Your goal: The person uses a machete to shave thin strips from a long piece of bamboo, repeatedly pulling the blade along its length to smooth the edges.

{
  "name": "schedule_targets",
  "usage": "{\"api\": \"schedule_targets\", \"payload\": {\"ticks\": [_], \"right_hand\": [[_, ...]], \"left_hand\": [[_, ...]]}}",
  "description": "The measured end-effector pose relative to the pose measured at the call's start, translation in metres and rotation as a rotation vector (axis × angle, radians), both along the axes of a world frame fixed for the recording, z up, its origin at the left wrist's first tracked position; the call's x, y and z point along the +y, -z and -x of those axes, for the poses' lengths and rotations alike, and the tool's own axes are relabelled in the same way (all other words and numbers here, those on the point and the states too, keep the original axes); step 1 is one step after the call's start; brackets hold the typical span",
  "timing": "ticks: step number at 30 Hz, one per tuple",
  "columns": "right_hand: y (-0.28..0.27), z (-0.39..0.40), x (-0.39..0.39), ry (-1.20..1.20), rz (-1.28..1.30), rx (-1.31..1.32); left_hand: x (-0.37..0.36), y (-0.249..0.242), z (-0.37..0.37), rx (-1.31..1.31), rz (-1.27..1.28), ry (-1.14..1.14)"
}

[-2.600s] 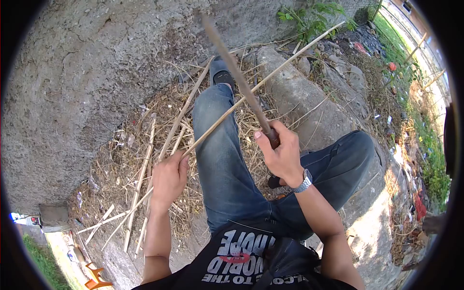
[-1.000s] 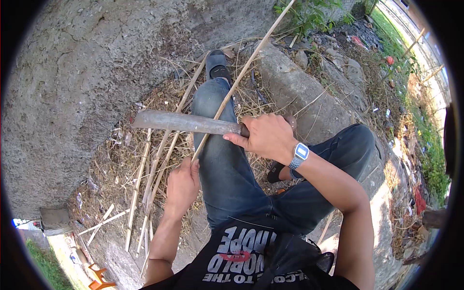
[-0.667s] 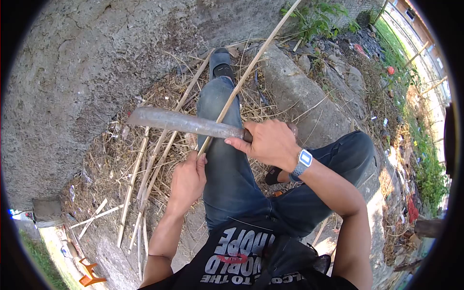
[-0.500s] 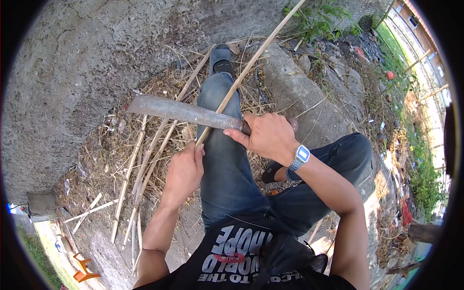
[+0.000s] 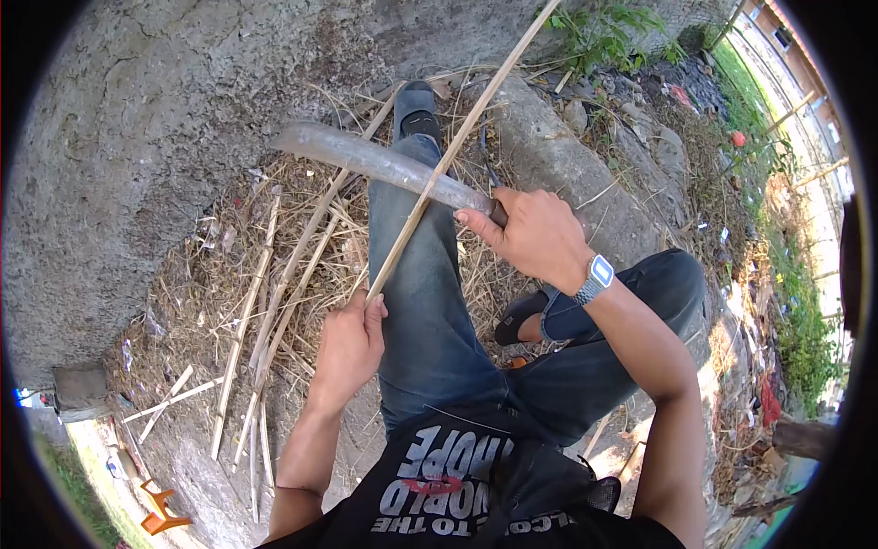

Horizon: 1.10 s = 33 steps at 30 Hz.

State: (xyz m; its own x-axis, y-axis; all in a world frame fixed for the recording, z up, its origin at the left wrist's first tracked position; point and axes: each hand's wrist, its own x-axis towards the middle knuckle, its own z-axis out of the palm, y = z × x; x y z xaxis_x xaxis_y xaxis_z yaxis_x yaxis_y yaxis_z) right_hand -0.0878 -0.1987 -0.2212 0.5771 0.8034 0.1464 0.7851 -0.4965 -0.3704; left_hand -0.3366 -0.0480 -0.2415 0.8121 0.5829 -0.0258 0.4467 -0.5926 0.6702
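My left hand (image 5: 349, 340) is closed round the near end of a long thin bamboo strip (image 5: 480, 108), which slants up and away over my outstretched leg. In my right hand (image 5: 541, 236), wearing a watch on the wrist, is the handle of a machete (image 5: 375, 162). Its broad grey blade points left and crosses the strip above my shin, well beyond my left hand. The fingers of the right hand wrap the handle and hide most of it.
Several cut strips (image 5: 245, 329) lie on the straw-littered ground to the left. A large rock (image 5: 558, 151) stands right of my foot, and a rough concrete wall (image 5: 119, 183) rises at the left and front. An orange plastic chair (image 5: 163, 511) is at the lower left.
My right hand has moved the machete forward and right along the strip, away from my left hand. The left hand keeps its hold, slightly lower, and the strip has swung a little left.
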Motion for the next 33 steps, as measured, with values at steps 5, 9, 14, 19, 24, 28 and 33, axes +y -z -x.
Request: {"api": "schedule_targets", "payload": {"ticks": [5, 9, 14, 19, 24, 28, 33], "right_hand": [[-0.003, -0.011, 0.004, -0.023, 0.042, -0.006], [-0.002, 0.01, 0.008, -0.04, 0.038, 0.057], [0.004, 0.058, 0.011, -0.259, 0.14, 0.061], [-0.008, -0.032, 0.016, 0.106, 0.049, 0.105], [-0.013, -0.003, 0.013, -0.002, 0.049, 0.07], [0.0, 0.028, 0.019, -0.144, 0.114, 0.058], [-0.012, -0.1, -0.002, 0.307, 0.019, 0.028]], "left_hand": [[0.007, -0.01, 0.0, 0.096, 0.039, 0.002], [0.007, -0.015, -0.004, 0.125, 0.035, -0.01], [0.005, 0.019, 0.002, -0.138, -0.048, 0.053], [0.002, -0.017, 0.022, 0.174, -0.025, -0.006], [0.006, -0.007, 0.021, 0.089, -0.032, 0.012], [0.006, -0.008, 0.025, 0.131, -0.006, 0.024], [0.037, -0.004, 0.07, 0.142, -0.053, 0.024]]}}
